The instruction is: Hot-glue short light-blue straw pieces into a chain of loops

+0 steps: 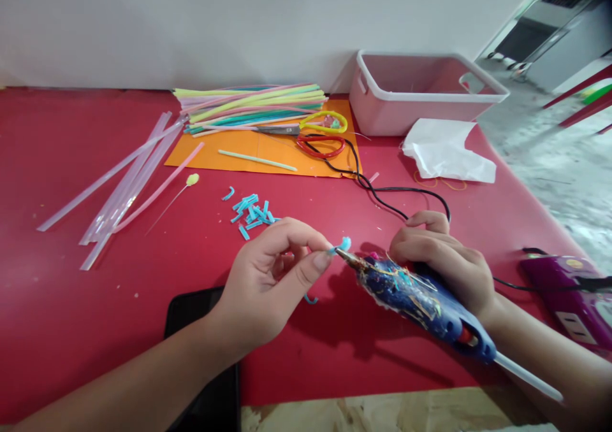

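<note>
Between thumb and forefinger, my left hand [282,279] pinches a short curved piece of blue pipe cleaner [345,244]. My right hand [447,263] is wrapped round a dark blue hot glue gun [415,301] that is smeared with glue strands and bits of coloured fluff. The gun's metal nozzle meets the blue piece just beyond my left fingertips. A clear glue stick [528,378] sticks out of its rear end. Behind my left hand lies a loose pile of cut blue pipe cleaner pieces [253,212]. One more curved piece [310,300] lies under that hand.
Pipe cleaners [253,107] and scissors [282,130] lie on orange card [201,156]. Glue sticks [115,196] lie left. A pink basket [396,113] and white paper [449,151] stand back right. A black phone [191,301], black cord [392,190] and purple power strip [568,298] are nearby.
</note>
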`<state>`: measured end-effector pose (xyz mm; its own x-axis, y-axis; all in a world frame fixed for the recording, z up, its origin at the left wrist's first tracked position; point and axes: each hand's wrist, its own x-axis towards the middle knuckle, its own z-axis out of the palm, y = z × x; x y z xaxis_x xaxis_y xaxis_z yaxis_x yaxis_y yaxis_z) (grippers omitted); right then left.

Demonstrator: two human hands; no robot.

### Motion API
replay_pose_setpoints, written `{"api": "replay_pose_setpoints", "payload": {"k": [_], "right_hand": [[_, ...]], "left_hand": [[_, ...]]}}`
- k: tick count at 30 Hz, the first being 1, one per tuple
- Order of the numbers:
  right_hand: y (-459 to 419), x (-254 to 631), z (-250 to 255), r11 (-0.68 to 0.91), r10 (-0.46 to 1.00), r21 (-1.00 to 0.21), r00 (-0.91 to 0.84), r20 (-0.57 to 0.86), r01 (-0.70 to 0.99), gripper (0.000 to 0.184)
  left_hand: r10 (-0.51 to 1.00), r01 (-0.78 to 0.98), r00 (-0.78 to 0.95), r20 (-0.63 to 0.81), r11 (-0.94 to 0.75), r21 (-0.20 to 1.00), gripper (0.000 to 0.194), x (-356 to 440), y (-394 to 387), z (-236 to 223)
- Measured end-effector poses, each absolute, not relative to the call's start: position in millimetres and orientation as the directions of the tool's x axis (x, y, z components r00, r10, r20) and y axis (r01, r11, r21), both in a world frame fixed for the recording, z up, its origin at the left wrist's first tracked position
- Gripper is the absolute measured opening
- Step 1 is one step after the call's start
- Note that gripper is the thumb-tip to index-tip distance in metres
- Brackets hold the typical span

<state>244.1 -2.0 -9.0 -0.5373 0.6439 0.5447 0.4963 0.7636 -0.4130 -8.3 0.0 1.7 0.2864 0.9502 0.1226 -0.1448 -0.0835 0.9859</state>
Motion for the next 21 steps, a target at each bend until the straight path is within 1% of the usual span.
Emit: {"api": "replay_pose_setpoints", "payload": {"k": [13, 21], "right_hand": [[0.0, 243.2, -10.0, 0.765, 0.642, -0.423, -0.518, 0.565, 0.485, 0.005], [1.3, 244.2, -10.0, 0.769, 0.636, -0.413, -0.517, 0.573, 0.489, 0.01]], "left_hand": [[0.933, -0.159, 0.322, 0.161, -0.114, 0.981, 0.006, -8.7, 1.1, -0.4], [0.936, -0.142, 0.31, 0.168, -0.13, 0.981, 0.007, -9.7, 0.6, -0.3]]}}
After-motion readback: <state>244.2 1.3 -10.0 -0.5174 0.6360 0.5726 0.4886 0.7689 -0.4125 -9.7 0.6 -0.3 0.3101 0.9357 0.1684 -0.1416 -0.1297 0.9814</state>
